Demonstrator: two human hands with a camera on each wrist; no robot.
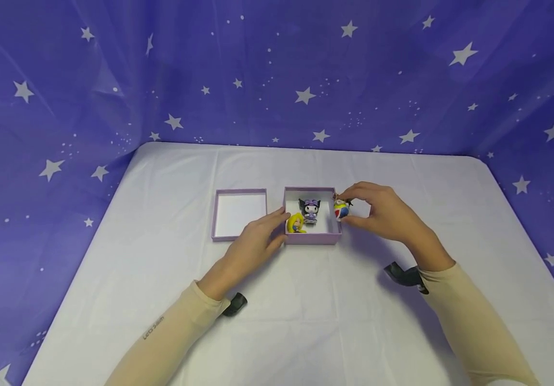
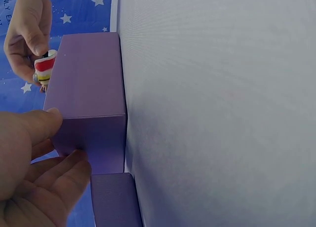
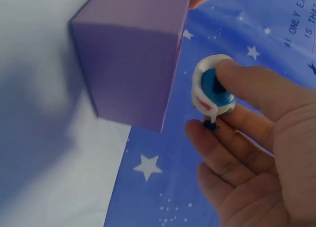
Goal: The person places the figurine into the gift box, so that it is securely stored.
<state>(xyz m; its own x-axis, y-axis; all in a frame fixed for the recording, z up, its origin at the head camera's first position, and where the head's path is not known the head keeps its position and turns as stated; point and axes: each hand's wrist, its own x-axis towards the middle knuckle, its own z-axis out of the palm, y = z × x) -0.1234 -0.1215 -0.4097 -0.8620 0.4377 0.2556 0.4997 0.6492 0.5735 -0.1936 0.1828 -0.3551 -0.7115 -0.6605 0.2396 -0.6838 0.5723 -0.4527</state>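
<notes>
The purple box (image 1: 312, 239) stands on the white-covered table with a white interior. Inside are a black-and-lilac figurine (image 1: 310, 211) near the middle and a yellow-haired figurine (image 1: 297, 223) in the near left corner. My left hand (image 1: 256, 241) rests its fingers and thumb against the box's left side, also visible in the left wrist view. At the right rim, my right hand (image 1: 385, 214) pinches a small yellow, red, white and blue figurine (image 1: 341, 209) between thumb and fingers. From the right wrist, its white-and-blue underside shows beside the box wall.
A shallow purple lid (image 1: 240, 212), white inside, lies just left of the box, partly behind my left hand. Dark straps hang at both sleeves. A blue star-patterned cloth (image 1: 277, 69) rises behind the table (image 1: 335, 321).
</notes>
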